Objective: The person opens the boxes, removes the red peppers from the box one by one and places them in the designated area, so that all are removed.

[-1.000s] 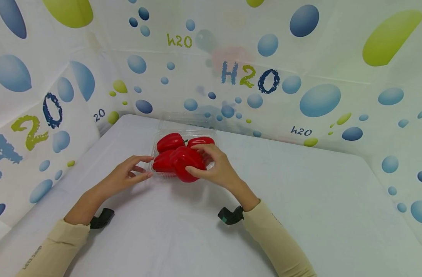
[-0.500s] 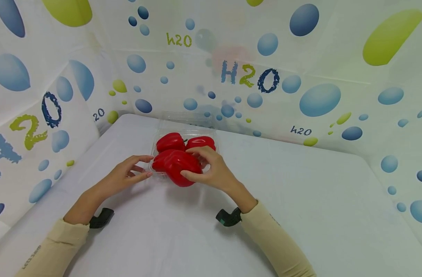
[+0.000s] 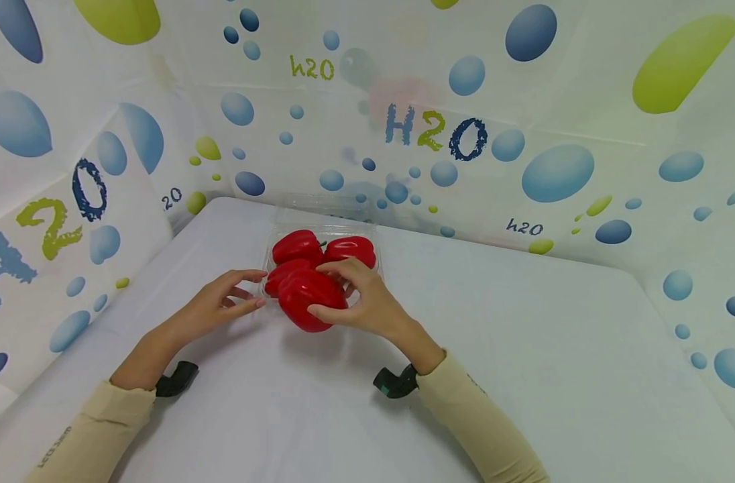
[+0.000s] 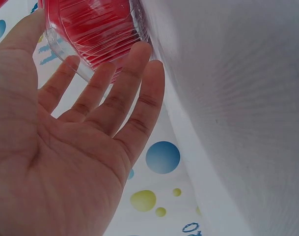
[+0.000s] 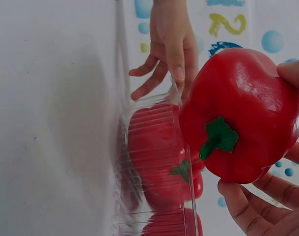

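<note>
A red bell pepper [image 3: 310,300] with a green stem is held between the thumb and fingers of my right hand [image 3: 367,298]. It hangs above the front edge of a clear plastic container [image 5: 154,101], and its stem shows in the right wrist view. Three more red peppers lie in the container: one at back left [image 3: 296,246], one at back right [image 3: 351,249], one at front left [image 3: 279,276], partly hidden by the held pepper. My left hand [image 3: 225,300] is at the container's left side, fingers relaxed and apart; the fingertips are close to its wall, and contact is hard to tell.
The container's clear lid [image 3: 325,208] stands raised at its back, near the patterned backdrop [image 3: 554,100]. A white cloth [image 3: 524,349] covers the table. Dark wrist devices sit on both arms, the right one [image 3: 396,382] low over the cloth.
My right hand has drawn the pepper to the left and nearer to me, uncovering more of the back right pepper. The left hand has stayed nearly still.
</note>
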A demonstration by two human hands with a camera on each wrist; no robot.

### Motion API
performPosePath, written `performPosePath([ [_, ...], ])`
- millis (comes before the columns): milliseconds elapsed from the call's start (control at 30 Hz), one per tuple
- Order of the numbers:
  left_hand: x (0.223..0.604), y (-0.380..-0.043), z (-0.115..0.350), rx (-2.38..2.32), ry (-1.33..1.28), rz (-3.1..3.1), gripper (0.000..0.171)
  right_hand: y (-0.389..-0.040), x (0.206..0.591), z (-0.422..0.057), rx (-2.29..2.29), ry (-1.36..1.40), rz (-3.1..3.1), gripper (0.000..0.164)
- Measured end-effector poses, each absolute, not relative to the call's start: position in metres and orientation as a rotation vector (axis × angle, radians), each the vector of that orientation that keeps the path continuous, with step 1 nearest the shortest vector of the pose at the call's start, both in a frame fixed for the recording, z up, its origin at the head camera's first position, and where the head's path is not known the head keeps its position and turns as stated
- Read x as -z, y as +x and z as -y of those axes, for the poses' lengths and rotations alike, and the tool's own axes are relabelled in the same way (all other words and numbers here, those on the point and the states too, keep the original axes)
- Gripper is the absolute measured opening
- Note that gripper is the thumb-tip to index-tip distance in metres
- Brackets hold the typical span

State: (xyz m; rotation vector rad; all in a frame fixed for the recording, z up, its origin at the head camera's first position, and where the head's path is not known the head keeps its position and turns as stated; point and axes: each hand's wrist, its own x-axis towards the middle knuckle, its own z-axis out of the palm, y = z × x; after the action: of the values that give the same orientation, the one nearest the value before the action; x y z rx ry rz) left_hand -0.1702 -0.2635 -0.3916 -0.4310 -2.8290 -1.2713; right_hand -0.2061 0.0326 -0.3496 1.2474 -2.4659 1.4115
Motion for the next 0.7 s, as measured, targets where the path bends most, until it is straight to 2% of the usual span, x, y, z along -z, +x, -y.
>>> performPosePath([
  [700, 0.3899, -0.1676, 0.2628, 1.292, -0.448, 2.819, 0.060, -0.1991, 0.3525, -0.0262, -1.329, 1.363, 2.504, 0.063],
])
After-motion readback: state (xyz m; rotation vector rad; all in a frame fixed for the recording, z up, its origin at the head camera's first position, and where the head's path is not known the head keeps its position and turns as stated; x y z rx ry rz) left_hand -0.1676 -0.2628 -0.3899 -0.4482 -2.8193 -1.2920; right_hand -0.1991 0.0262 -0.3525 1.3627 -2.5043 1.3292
